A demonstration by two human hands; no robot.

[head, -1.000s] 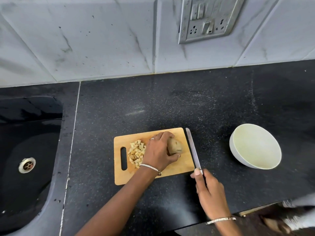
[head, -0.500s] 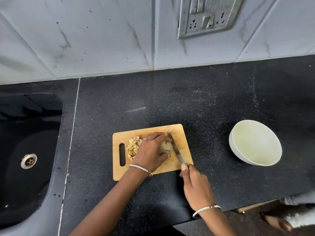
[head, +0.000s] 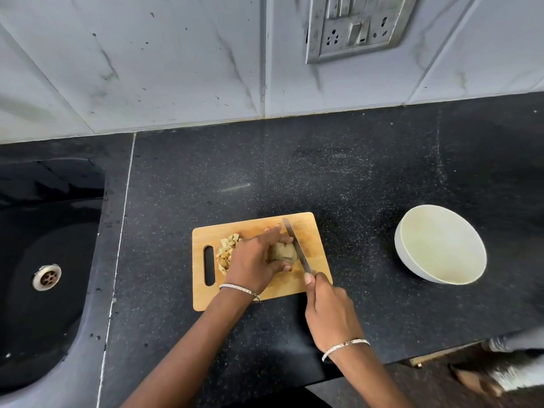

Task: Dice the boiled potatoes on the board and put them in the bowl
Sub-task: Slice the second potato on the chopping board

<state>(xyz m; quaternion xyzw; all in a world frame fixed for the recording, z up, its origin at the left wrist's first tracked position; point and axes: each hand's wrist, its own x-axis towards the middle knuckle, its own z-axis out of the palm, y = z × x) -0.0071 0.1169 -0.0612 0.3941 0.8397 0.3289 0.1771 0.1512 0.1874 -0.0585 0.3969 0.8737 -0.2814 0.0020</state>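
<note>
My left grip (head: 253,260) curls over the potato (head: 284,251) on the cutting board (head: 312,231) at the centre of the frame. My right grip (head: 329,313) is closed round the knife (head: 295,247) handle, blade against the potato's right side. Diced pieces (head: 228,248) are heaped left of it. The bowl (head: 412,260) stands at right on the tabletop (head: 323,172), well apart from the board.
</note>
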